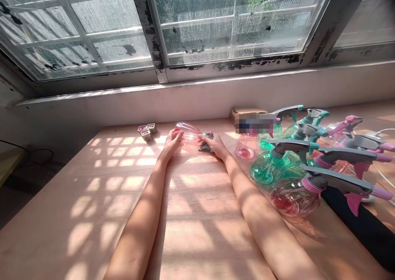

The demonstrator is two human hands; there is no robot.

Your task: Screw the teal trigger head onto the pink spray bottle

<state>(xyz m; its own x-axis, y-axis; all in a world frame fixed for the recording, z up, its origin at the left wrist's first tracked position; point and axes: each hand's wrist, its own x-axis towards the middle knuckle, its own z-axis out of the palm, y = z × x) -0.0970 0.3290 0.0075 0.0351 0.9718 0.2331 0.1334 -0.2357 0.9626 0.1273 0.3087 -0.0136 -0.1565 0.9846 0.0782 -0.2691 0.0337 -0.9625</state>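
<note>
A clear pink spray bottle (pixel 189 129) lies on its side between my two hands, just above or on the far part of the table. My left hand (pixel 173 143) is closed around its rounded base end. At the other end, my right hand (pixel 215 145) grips the neck, where a grey and teal spray head (pixel 205 147) shows partly between the fingers. Most of the spray head is hidden by that hand, so I cannot tell how it sits on the neck.
Several green and pink spray bottles (pixel 267 169) stand to the right on the wooden table (pixel 123 226). Small square blocks (pixel 146 135) lie left of my hands. A cardboard box (pixel 243 112) sits by the wall, and a black strip (pixel 354 226) lies right. Windows rise behind.
</note>
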